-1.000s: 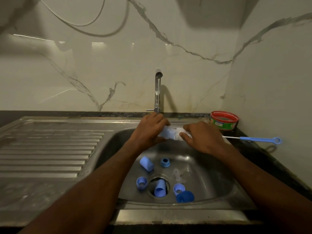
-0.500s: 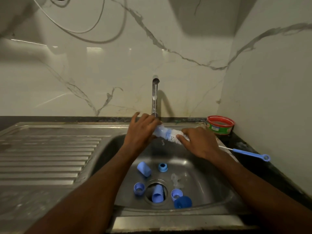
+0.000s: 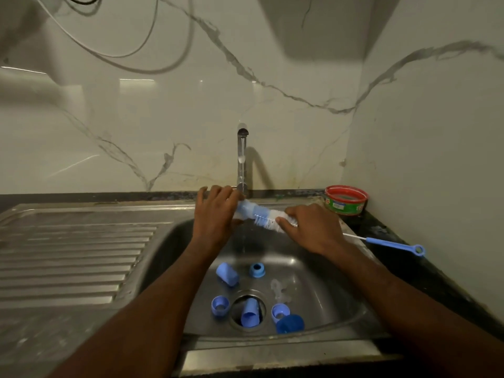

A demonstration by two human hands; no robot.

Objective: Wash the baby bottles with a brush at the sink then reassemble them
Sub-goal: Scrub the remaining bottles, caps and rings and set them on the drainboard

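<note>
Over the sink [image 3: 169, 241], the left hand [image 3: 215, 216] grips the baby bottle [image 3: 245, 210] on its side — brush [image 3: 268, 219] bristles at its mouth. The right hand [image 3: 311, 227] curls around the brush, whose blue handle sticks out rightwards — caps and rings lie in the basin below.

The sink [image 3: 341, 309] and its ribbed drainer [image 3: 76, 257] are brushed steel, dull and smeared. The tap [image 3: 242, 159] is polished metal. The wall [image 3: 163, 132] is glossy veined marble. The caps [image 3: 227, 274] look like smooth matt blue plastic; the brush [image 3: 268, 219] has white bristles and a plastic handle.
</note>
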